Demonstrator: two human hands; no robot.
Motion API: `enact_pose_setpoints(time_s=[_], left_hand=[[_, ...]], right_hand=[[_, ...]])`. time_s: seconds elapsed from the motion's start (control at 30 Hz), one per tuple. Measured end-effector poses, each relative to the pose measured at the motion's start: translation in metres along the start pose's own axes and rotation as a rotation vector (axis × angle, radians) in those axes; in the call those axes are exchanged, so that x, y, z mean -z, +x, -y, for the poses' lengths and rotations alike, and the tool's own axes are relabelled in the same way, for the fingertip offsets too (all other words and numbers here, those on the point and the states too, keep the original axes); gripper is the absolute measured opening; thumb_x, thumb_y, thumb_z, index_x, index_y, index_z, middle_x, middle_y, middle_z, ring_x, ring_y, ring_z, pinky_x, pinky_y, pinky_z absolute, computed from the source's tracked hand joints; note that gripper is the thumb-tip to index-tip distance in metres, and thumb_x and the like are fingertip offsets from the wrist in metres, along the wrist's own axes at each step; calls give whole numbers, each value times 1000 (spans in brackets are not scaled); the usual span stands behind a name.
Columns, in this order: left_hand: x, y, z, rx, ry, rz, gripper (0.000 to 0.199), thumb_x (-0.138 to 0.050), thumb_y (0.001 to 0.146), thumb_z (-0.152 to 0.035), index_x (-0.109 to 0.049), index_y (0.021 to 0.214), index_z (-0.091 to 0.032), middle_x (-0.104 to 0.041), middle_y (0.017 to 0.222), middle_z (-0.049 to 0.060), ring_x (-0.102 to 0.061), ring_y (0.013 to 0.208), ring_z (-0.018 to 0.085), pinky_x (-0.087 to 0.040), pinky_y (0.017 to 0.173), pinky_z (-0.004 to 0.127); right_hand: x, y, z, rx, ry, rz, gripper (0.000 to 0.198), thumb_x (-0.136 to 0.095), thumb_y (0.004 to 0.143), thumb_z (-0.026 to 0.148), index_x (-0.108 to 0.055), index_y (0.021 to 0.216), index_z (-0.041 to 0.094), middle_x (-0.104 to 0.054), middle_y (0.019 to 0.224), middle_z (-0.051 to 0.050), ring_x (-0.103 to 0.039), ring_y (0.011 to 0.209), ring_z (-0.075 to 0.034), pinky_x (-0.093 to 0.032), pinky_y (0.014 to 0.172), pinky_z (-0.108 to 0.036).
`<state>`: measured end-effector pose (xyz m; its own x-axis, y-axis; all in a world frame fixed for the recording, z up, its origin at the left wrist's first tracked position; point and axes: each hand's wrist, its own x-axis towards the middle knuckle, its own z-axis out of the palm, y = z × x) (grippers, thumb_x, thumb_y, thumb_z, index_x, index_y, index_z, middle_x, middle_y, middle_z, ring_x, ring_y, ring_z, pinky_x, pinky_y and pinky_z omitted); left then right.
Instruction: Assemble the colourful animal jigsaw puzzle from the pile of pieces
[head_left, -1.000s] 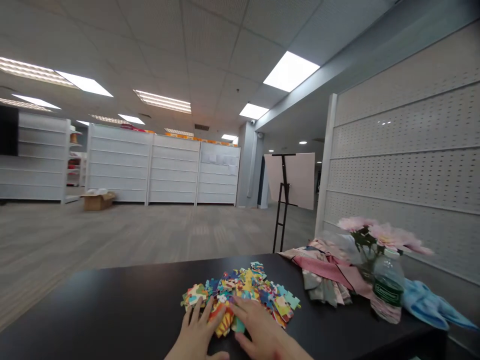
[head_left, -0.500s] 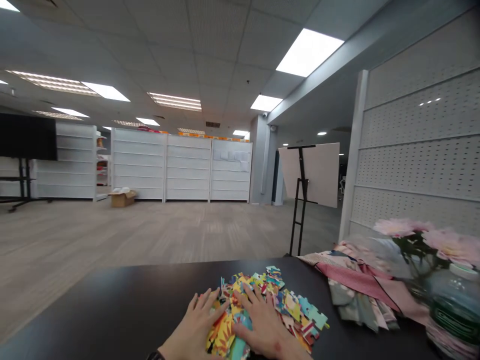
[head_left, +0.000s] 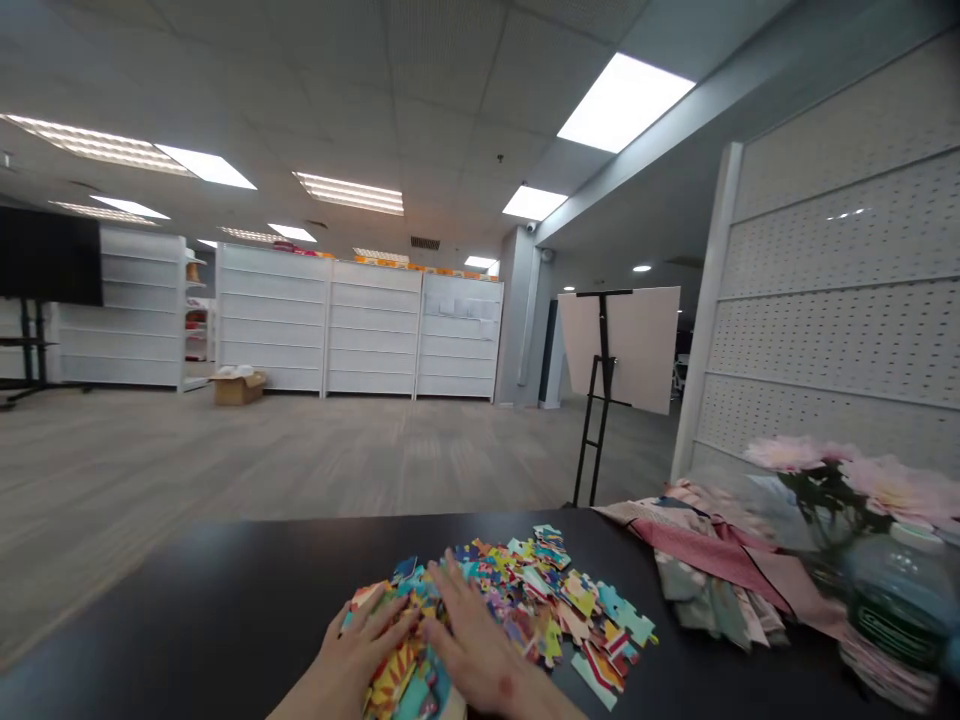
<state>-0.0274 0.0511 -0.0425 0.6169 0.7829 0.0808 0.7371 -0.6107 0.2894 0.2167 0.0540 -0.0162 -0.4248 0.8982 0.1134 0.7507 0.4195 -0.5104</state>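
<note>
A loose heap of colourful jigsaw puzzle pieces (head_left: 517, 590) lies on the dark tabletop (head_left: 247, 600). My left hand (head_left: 364, 645) rests on the left side of the heap, palm down with its fingers apart. Flat across the middle of the pieces lies my right hand (head_left: 469, 640), fingers stretched forward and thumb out toward the left hand. Neither hand grips a piece. Yellow, orange and blue pieces show between and below the hands. What lies under the palms is hidden.
To the right are a pink and grey patterned cloth (head_left: 720, 560), a bottle with a green label (head_left: 900, 610) and pink flowers (head_left: 795, 455). Beyond the table stand an easel with a board (head_left: 619, 345), white shelves (head_left: 375, 325) and a cardboard box (head_left: 238, 386).
Both hands have moved left, carrying some pieces along and spreading the heap leftward. More pieces now show to the right of my right hand. The view has shifted slightly.
</note>
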Motion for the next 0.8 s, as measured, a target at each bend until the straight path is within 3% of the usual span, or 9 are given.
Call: enact_pose_setpoints(time_s=[0.1, 0.2, 0.27, 0.4, 0.57, 0.67, 0.8], left_hand=[[5, 2, -1, -9, -16, 47, 98, -52, 77, -88, -22, 157, -42, -19, 167, 7, -11, 152, 45, -15, 116, 75], [11, 9, -10, -14, -47, 95, 102, -46, 77, -91, -12, 159, -41, -6, 169, 8, 1, 152, 45, -5, 114, 78], [10, 16, -17, -34, -61, 102, 103, -46, 76, -91, -10, 159, -41, -7, 169, 10, 2, 151, 48, 0, 111, 82], [-2, 34, -32, -99, -117, 31, 104, -50, 76, -89, -9, 159, -42, -9, 169, 9, 0, 150, 51, 1, 108, 86], [-12, 56, -52, -117, -190, -36, 118, -57, 70, -90, -1, 160, -38, 1, 169, 12, 5, 151, 50, 6, 111, 83], [-7, 59, -61, -105, -217, -36, 120, -61, 68, -87, -5, 161, -34, 0, 170, 13, 1, 151, 51, 1, 112, 82], [1, 49, -63, -157, -243, -100, 109, -59, 73, -85, -15, 160, -36, -18, 169, 12, -14, 152, 46, -5, 117, 76]], right_hand=[[35, -6, -35, -140, -157, -63, 66, -36, 99, 63, -40, 154, 27, -16, 169, -9, -8, 156, -31, -8, 126, -55], [56, -22, -76, -327, -295, 14, 77, -33, 93, 77, -33, 156, 33, -21, 168, -8, -10, 155, -37, -8, 123, -64], [54, -34, -91, -349, -354, 43, 79, -29, 93, 79, -28, 158, 33, -23, 167, -8, -11, 155, -36, -8, 123, -64], [24, -46, -85, -253, -402, 13, 74, -30, 95, 74, -28, 157, 34, -23, 167, -4, -10, 155, -35, -7, 123, -64], [-4, -39, -69, -160, -333, -49, 76, -31, 97, 69, -25, 159, 26, -21, 167, -5, -14, 155, -33, -12, 125, -61], [-8, -37, -67, -122, -339, -100, 71, -32, 98, 65, -33, 157, 26, -30, 165, -6, -25, 153, -32, -17, 126, -56], [-3, -37, -61, -92, -367, -141, 63, -37, 98, 63, -50, 148, 26, -51, 153, -10, -42, 144, -34, -25, 123, -55]])
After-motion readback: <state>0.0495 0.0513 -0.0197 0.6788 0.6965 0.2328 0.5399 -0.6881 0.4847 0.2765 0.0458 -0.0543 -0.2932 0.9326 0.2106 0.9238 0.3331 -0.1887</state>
